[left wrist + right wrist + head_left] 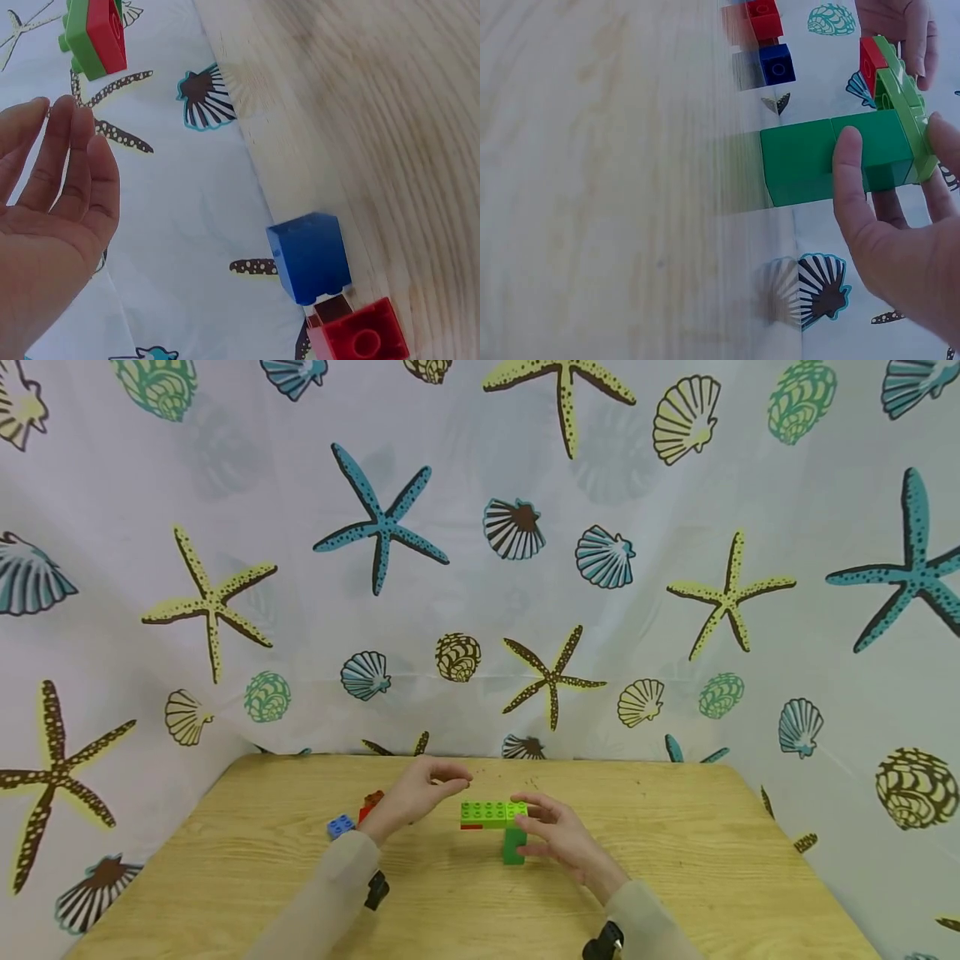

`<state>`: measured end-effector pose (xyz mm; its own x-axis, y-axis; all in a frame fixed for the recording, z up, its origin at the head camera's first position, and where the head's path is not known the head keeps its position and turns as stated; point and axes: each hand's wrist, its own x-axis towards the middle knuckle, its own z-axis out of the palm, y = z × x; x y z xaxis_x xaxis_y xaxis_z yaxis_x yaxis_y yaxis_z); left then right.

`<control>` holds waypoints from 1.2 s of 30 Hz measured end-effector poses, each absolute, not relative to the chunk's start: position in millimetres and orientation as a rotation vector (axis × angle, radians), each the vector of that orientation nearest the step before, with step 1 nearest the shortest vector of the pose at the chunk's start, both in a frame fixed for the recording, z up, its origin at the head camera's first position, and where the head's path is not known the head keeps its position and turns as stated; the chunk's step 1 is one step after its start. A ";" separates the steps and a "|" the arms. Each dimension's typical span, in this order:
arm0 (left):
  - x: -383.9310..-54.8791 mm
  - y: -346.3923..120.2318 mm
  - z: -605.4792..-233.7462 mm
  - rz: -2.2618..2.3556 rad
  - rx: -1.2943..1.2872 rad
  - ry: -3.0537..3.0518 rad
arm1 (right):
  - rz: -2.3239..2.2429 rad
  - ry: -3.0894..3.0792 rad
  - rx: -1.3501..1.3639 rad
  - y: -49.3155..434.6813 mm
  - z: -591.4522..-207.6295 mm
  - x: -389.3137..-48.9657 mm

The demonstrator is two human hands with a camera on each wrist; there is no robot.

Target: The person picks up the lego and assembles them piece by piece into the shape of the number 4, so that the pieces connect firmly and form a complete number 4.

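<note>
- Dark green column point(514, 847): two bricks stacked upright on the wooden tabletop point(675, 835); it serves as the landmark for all places below.
- Lime-green row point(483, 812): studded bricks laid level across the top of the dark green column and projecting to its left, clear of the tabletop.
- Small red brick point(471, 827): attached beneath the free end of the row, left of the dark green column.
- Right hand point(562, 843): to the right of the dark green column, gripping it; the thumb lies along a green side face while other fingers reach the lime-green row.
- Left hand point(420, 789): left of the dark green column and apart from it, fingers loosely bent and spaced from the thumb, holding nothing.
- Blue brick point(341, 826), larger red brick point(367, 811) and brown piece point(373, 797): grouped well to the left of the dark green column, partly masked by the left arm in the head view.
- Patterned cloth point(450, 593): hangs behind the dark green column, printed with starfish and shells.
</note>
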<state>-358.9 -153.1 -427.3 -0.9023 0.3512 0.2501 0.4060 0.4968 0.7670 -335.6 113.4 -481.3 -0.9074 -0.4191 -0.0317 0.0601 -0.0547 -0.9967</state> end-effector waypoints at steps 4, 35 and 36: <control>-362.7 -164.2 -429.0 -1.462 -0.654 -2.671 | -2.046 1.865 -0.390 112.0 -478.3 -334.1; -379.6 -217.8 -466.8 -1.239 -0.375 -2.824 | -2.070 1.830 -0.418 112.4 -478.5 -335.9; -379.6 -217.8 -466.9 -1.233 -0.361 -2.834 | -2.070 1.830 -0.418 112.5 -478.6 -336.1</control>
<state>-379.6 -217.8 -466.9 -0.9726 0.1992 0.1196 0.2233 0.6592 0.7180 -336.1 112.5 -478.6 -0.8969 -0.4421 -0.0081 0.0622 -0.1081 -0.9922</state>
